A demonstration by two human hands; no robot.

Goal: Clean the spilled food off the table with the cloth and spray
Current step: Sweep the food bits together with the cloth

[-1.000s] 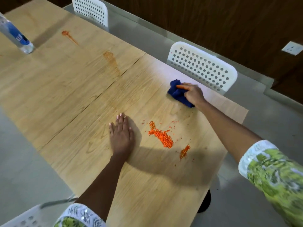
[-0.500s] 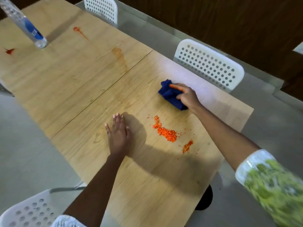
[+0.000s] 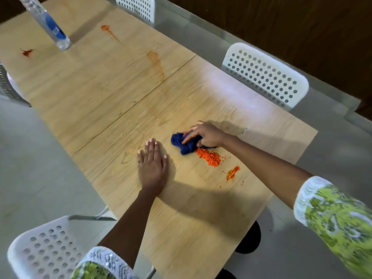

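On the wooden table point(image 3: 112, 81) lies a pile of orange food crumbs point(image 3: 209, 157), with a smaller orange smear point(image 3: 232, 173) to its right. My right hand point(image 3: 207, 133) presses a bunched dark blue cloth point(image 3: 181, 143) onto the table, touching the left end of the pile. My left hand point(image 3: 153, 164) rests flat on the wood, fingers together, just left of the cloth. A clear spray bottle with a blue label point(image 3: 50, 27) stands at the far left of the table.
Further stains mark the far half of the table: a red spot point(image 3: 27, 52), an orange streak point(image 3: 109, 32) and a faint brown smear point(image 3: 156, 61). White perforated chairs stand at the far side point(image 3: 265, 77), at the back point(image 3: 138, 7) and at the near left point(image 3: 44, 250).
My right hand has dragged the blue cloth from the far edge of the table toward me, up against the orange crumbs. My left hand stays flat in place.
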